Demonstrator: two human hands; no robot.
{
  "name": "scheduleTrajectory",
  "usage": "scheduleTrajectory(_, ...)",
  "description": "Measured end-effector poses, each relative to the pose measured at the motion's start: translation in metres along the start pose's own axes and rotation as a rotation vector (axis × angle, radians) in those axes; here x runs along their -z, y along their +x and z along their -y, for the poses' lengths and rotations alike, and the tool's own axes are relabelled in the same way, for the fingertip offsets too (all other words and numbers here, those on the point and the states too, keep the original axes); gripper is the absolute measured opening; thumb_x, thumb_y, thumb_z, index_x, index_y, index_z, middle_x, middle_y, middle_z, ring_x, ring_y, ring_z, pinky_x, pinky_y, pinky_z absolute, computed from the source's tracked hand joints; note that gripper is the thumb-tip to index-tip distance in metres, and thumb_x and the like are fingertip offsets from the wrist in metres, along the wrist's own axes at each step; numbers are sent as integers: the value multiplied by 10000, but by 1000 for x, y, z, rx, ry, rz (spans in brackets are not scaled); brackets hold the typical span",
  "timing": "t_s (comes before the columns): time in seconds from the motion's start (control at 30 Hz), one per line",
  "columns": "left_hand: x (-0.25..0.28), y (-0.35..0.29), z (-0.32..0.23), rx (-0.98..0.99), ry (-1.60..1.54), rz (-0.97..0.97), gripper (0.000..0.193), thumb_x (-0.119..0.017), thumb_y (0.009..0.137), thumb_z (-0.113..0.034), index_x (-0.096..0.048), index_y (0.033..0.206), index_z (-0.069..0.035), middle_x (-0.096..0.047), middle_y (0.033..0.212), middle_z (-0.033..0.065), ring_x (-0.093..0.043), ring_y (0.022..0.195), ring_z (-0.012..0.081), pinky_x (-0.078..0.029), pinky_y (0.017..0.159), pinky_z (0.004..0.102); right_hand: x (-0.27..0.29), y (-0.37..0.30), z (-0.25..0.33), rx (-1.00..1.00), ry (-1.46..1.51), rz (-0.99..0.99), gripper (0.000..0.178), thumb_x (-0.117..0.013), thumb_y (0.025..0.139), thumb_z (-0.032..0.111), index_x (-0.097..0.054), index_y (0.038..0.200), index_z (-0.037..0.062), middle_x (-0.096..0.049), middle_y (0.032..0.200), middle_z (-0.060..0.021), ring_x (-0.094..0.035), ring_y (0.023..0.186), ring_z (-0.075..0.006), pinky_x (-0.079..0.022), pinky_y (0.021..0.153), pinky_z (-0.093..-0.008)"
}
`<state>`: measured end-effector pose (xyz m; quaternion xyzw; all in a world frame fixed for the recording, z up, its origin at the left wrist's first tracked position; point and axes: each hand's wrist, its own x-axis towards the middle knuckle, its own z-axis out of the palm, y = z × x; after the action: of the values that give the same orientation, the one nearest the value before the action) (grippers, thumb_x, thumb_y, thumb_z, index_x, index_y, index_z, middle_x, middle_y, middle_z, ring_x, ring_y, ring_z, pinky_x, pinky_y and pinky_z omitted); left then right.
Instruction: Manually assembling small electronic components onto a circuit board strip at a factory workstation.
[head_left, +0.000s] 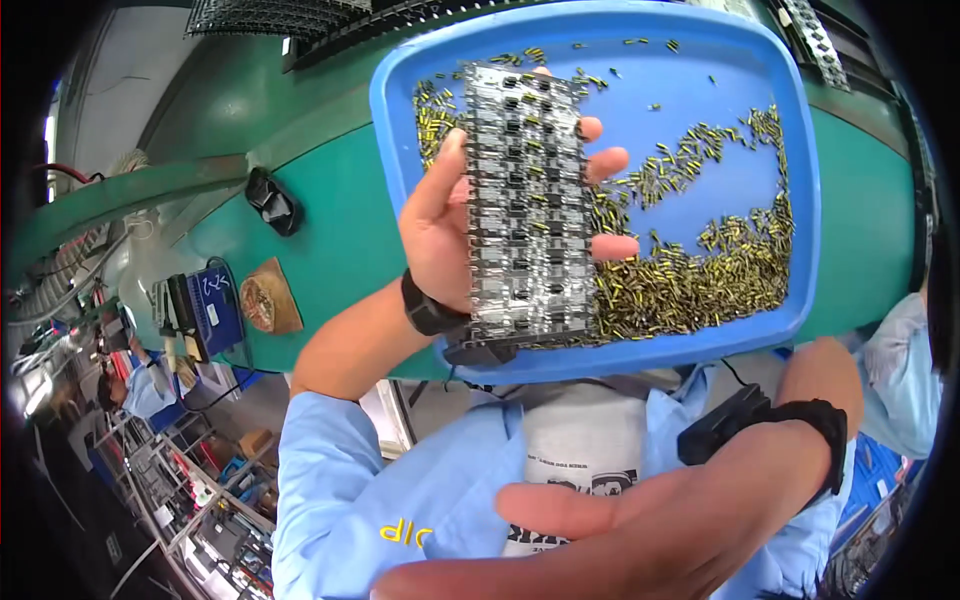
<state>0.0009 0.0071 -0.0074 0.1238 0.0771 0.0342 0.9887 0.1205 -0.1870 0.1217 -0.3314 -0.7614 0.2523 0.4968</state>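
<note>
My left hand (437,230) grips a long slotted plate (530,290) of shiny, dark cells. The thumb lies along its left edge, and the fingers come out past the right edge from behind. A few small yellow-and-black pieces sit in the plate's middle columns. Under it is a blue plastic tub (808,240) with many loose yellow-and-black cylindrical parts (690,285), like small capacitors, heaped mostly toward the near side. Close to the camera, my right hand (600,530) reaches leftward with thumb and fingers apart, nothing visible in it; its fingertips are partly cut off below.
The tub stands on a green bench (335,250). To its left lie a small black object (273,200), a brown piece of board with a round patch (270,295) and a blue notebook (213,310). Dark slotted racks (270,15) are at the far edge. Another person's blue sleeve (900,350) shows at right.
</note>
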Motion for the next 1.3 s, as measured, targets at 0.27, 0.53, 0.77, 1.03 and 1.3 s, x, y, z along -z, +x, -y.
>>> scheduleTrajectory(0.27, 0, -12, 4, -48, -90, 9, 672, -366, 1096, -544, -315, 1636, -147, -416, 1603, 175, -399, 1496, 404, -439, 1080, 779, 9, 9, -23, 195, 80, 95, 407, -659, 909, 236, -603, 1272, 60, -591, 1286, -153, -598, 1072, -251, -472, 949, -406)
scheduleTrajectory(0.53, 7, -4, -8, -117, -110, 8, 693, -392, 1077, -542, -331, 1624, -122, -464, 1553, 200, -468, 1442, 407, -519, 1038, 713, -15, -52, -74, -434, -471, 457, 214, -720, 776, 172, -724, 979, 104, -603, 791, -6, -605, 697, -215, -457, 611, -380)
scheduleTrajectory(0.77, 9, -9, -13, -63, -113, 59, 740, -406, 1036, -534, -369, 1592, -47, -482, 1537, 209, -514, 1400, 414, -575, 994, 657, -44, -43, -91, -385, -565, 649, 205, -657, 825, 148, -718, 1008, 78, -605, 831, -7, -658, 808, -203, -544, 694, -372)
scheduleTrajectory(1.03, 2, -5, -7, -129, -115, -77, 795, -406, 1010, -567, -413, 1548, 18, -550, 1457, 258, -643, 1251, 402, -610, 969, 600, -6, -27, -78, -408, -225, 543, 279, -688, 860, 141, -739, 1126, 71, -671, 858, -49, -672, 784, -232, -550, 692, -381)
scheduleTrajectory(1.3, 0, -7, -10, -91, -29, -74, 767, -386, 1016, -553, -452, 1518, 23, -651, 1322, 258, -689, 1173, 368, -619, 978, 529, 17, -9, -82, -550, 37, -17, 258, -721, 930, -28, -744, 1183, 22, -763, 908, -110, -741, 807, -236, -602, 899, -401)
